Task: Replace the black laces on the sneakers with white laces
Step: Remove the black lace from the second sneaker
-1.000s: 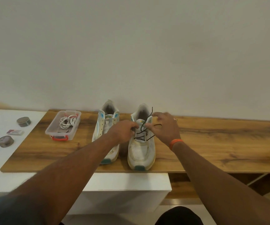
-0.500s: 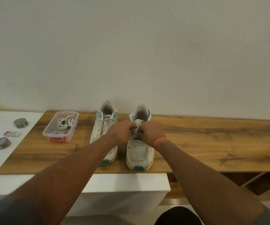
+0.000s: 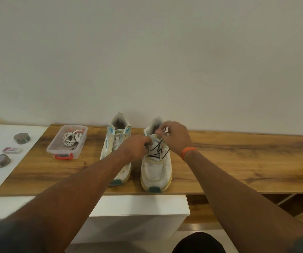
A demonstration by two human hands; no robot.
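On top of the long wooden board [image 3: 238, 161] two white sneakers stand side by side with their toes pointing at the person. To their left sits a clear plastic box [image 3: 55, 149] with a bundle of white laces [image 3: 72, 138] inside, not used yet. The left sneaker [image 3: 117, 152] has no lace that can be seen in its holes, so its black lace looks like it is already out. The right sneaker [image 3: 156, 168] is the one being worked on. Its black lace [image 3: 158, 149] is loose and wiggly over the tongue but goes on through the lower holes. The left hand [image 3: 136, 147] has its fingers curled on the side of this shoe near the tongue, holding it steady. The right hand [image 3: 174, 136] is up by the shoe's opening, and its fingertips pinch the top end of the black lace. My guess is the job is about a quarter done: this lace must come all the way out, then both shoes need white laces.
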